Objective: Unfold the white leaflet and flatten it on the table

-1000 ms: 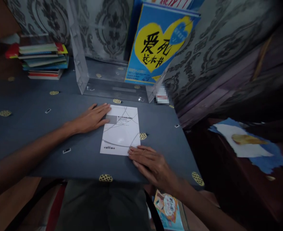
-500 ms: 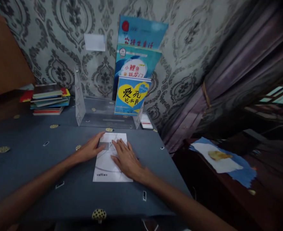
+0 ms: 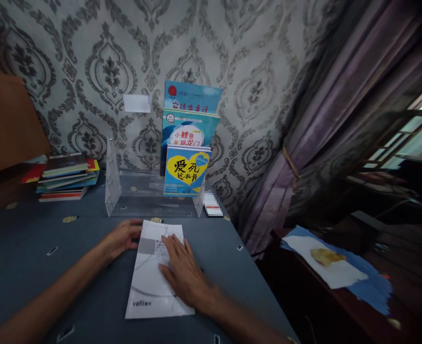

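A white booklet [image 3: 149, 282] marked "vatti" lies flat on the dark patterned tablecloth. My right hand [image 3: 185, 272] rests on its right half, fingers spread. My left hand [image 3: 123, 240] is at the booklet's upper left edge, its fingers apart and the fingertips close to that edge; whether they touch it I cannot tell. Behind the booklet stands a clear acrylic rack [image 3: 139, 205]. Several upright books fill its right side, with a blue and yellow book [image 3: 186, 174] at the front.
A stack of books [image 3: 65, 177] lies at the left by the wall, near a brown box-like object [image 3: 10, 124]. Small white item [image 3: 212, 204] right of the rack. Beyond the table's right edge, a blue and white cloth [image 3: 332, 263] lies on a dark red surface. Purple curtain [image 3: 275, 191] hangs behind.
The view has tilted upward. My left hand has moved off the booklet's face to its left edge. My right hand still lies on the booklet.
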A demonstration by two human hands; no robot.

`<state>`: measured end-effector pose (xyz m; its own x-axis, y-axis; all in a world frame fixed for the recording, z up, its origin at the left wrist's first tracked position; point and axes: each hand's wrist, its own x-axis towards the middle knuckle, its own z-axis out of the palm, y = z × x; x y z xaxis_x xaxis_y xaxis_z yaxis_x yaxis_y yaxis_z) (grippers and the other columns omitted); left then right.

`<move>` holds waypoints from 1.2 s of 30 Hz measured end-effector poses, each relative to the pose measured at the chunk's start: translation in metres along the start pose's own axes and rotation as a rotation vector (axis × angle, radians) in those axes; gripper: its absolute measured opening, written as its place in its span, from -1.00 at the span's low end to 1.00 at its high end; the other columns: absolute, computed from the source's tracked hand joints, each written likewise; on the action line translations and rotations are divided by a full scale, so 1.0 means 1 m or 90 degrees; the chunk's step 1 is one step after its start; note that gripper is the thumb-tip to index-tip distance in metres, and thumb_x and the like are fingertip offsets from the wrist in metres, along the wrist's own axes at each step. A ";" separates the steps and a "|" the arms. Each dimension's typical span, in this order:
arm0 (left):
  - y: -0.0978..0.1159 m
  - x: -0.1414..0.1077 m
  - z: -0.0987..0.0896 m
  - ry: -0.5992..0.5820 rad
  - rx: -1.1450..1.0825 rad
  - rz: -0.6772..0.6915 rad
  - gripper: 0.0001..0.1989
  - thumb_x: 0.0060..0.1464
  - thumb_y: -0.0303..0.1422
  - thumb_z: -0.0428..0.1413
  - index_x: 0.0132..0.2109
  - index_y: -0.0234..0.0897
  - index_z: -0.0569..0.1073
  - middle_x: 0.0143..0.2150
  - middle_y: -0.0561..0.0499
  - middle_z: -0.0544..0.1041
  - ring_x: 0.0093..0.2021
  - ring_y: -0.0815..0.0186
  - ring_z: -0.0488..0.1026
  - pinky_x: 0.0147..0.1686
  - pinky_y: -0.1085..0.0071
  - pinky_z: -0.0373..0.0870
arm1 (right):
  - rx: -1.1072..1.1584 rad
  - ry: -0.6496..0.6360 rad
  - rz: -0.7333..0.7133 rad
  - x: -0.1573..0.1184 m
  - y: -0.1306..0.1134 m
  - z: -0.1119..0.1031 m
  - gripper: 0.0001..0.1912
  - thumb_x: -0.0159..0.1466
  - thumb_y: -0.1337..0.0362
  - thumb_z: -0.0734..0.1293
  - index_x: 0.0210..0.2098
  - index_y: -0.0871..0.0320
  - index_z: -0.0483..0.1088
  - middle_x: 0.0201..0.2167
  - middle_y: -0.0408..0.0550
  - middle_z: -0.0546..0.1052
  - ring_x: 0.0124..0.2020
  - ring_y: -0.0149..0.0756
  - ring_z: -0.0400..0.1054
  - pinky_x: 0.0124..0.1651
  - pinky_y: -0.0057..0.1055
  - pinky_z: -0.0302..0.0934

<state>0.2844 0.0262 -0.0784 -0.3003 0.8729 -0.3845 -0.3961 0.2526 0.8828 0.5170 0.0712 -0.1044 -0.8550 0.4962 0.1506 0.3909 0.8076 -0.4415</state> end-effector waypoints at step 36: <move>-0.009 -0.025 0.001 -0.268 -0.111 0.004 -0.54 -0.10 -0.39 0.41 0.01 -0.26 0.59 -0.05 -0.16 0.65 -0.10 0.10 0.60 -0.01 0.21 0.47 | 0.902 0.067 0.210 0.019 0.049 -0.028 -0.48 -0.04 -0.07 0.59 -0.37 0.16 0.37 -0.55 -0.24 0.40 -0.57 -0.51 0.25 -0.58 -0.59 0.18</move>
<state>0.2966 0.0024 -0.0760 0.0618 0.9769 -0.2046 -0.5459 0.2047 0.8124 0.5295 0.1291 -0.0987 -0.7417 0.6644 -0.0925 -0.1494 -0.2982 -0.9427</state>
